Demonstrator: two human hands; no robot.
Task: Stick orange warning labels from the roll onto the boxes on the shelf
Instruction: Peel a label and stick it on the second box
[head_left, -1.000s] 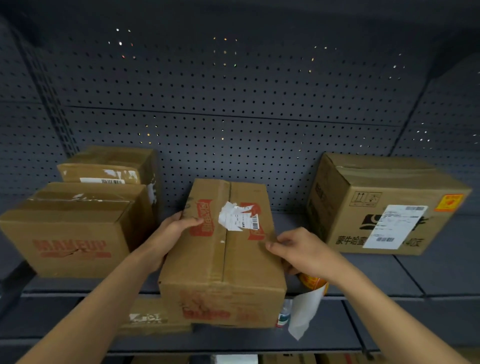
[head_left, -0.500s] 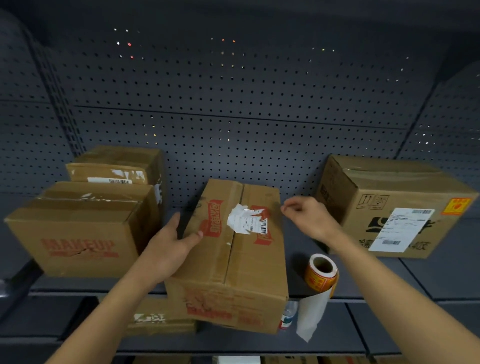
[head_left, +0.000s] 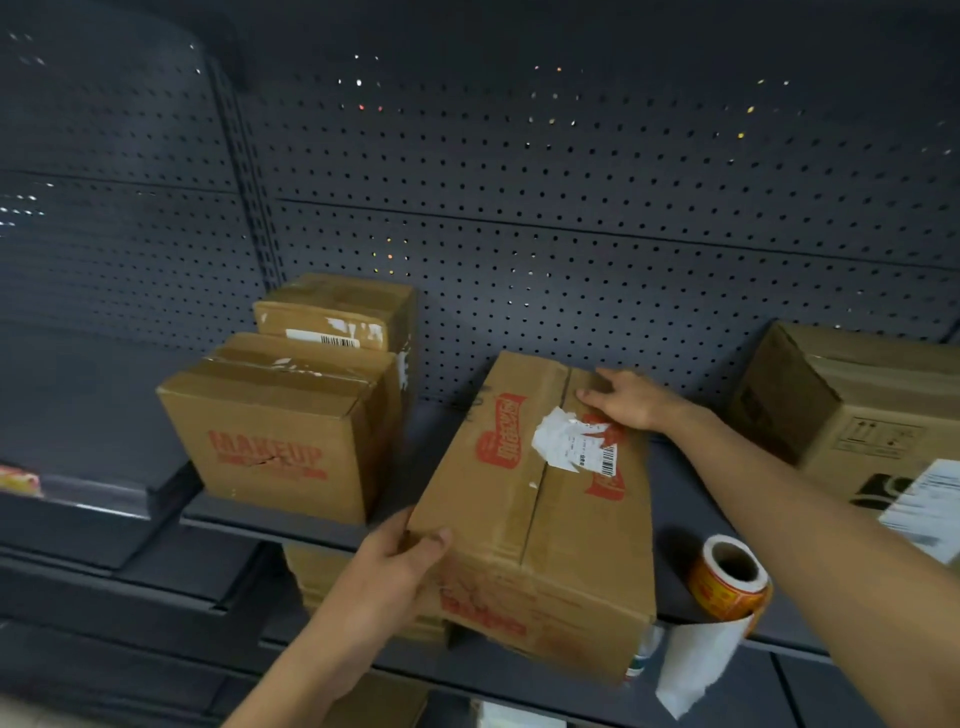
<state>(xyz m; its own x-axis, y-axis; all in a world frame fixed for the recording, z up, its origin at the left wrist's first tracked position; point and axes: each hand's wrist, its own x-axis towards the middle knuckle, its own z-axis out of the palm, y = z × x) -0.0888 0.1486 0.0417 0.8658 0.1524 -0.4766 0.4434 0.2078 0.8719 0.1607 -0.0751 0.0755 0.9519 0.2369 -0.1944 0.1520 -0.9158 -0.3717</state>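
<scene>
A long cardboard box (head_left: 540, 514) with red print and a torn white shipping label lies on the grey shelf (head_left: 685, 613), its front end past the shelf edge. My left hand (head_left: 400, 566) grips its near left corner, thumb on top. My right hand (head_left: 628, 397) rests on the far end of its top with the fingers spread. The roll of orange warning labels (head_left: 727, 582) stands on the shelf right of the box, white backing paper hanging over the edge. My right forearm passes above the roll.
A "MAKEUP" box (head_left: 270, 436) and another box (head_left: 337, 317) behind it stand at the left. A larger box (head_left: 852, 410) with a white label sits at the right edge. A perforated back panel (head_left: 571, 234) closes the shelf. More boxes lie on the lower shelf.
My left hand slid from the box's left side to its near corner. My right hand reached onto the far end of the top. The box's near end has swung toward the right.
</scene>
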